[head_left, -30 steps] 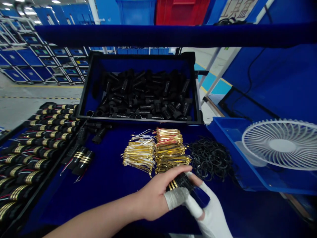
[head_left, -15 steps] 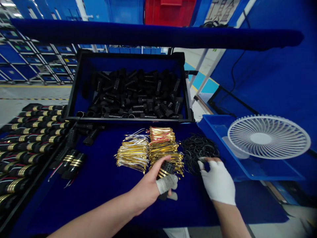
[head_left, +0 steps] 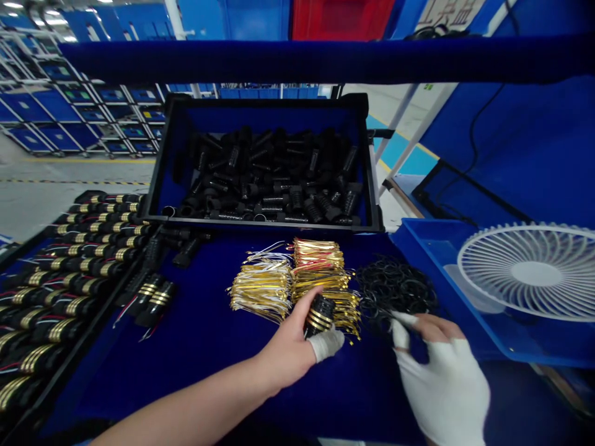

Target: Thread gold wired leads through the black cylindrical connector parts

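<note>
My left hand (head_left: 297, 337), bare but for pale finger covers, is wrapped round a black ribbed cylinder with gold bands (head_left: 320, 314). It is just in front of the gold and white wire bundles (head_left: 263, 288) and the gold and red ones (head_left: 318, 254). My right hand (head_left: 439, 365), in a white glove with some fingertips bare, is at the near edge of a tangled pile of thin black rings (head_left: 395, 285). Its thumb and forefinger are pinched close together. What lies between those fingertips is too small to make out.
A black-rimmed bin (head_left: 274, 227) of black ribbed parts stands behind the wires. Finished-looking banded cylinders fill a tray (head_left: 118, 291) at left; two more banded cylinders (head_left: 155, 300) lie beside it. At right, a white fan (head_left: 534, 272) overhangs a blue tray (head_left: 515, 347).
The view has swung left, so things sit further right. My right hand has drawn back towards me from the ring pile's edge. My left hand still holds the cylinder, its gold bands now showing more.
</note>
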The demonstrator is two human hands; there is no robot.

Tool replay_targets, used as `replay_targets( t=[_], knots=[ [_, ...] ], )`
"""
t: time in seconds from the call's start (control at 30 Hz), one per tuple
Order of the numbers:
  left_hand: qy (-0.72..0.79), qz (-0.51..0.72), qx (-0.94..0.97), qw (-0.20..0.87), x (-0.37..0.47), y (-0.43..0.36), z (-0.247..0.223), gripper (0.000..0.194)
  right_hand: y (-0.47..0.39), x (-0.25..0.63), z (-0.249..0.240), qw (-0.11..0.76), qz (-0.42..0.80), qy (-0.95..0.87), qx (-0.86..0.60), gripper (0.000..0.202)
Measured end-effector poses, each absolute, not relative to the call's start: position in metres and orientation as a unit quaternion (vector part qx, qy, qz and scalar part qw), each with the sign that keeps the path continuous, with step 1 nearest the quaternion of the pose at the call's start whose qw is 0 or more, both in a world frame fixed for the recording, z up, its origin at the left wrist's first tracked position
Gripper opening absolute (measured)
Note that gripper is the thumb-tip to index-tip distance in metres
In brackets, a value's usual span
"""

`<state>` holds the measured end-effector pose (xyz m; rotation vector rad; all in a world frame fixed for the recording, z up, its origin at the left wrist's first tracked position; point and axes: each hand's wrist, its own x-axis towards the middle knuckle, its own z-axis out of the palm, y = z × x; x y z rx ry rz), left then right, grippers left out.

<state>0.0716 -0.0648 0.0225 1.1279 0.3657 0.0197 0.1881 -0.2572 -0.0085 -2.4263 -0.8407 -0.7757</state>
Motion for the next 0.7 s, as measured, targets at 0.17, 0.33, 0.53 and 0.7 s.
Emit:
replay_targets(
  t=[0.17, 0.33, 0.53, 0.7],
  knots=[
    [0.116, 0.034, 0.578, 0.807, 0.07, -0.064, 0.019, 0.086, -0.239, 0.156, -0.004, 0.359, -0.228, -0.434, -0.794, 0.015],
    [0.095, 0.051, 0.598, 0.794, 0.069, -0.062, 0.019, 0.085, -0.235, 0.151, -0.016, 0.345, -0.196, -0.484, -0.78, 0.026],
    [0.076, 0.057, 0.693, 0.715, 0.064, -0.057, 0.022, 0.067, -0.229, 0.151, -0.014, 0.399, -0.11, -0.39, -0.823, 0.015],
    [0.018, -0.03, 0.696, 0.718, 0.059, -0.054, 0.028, 0.07, -0.22, 0.145, -0.004, 0.508, 0.089, -0.24, -0.822, 0.044]
  ],
)
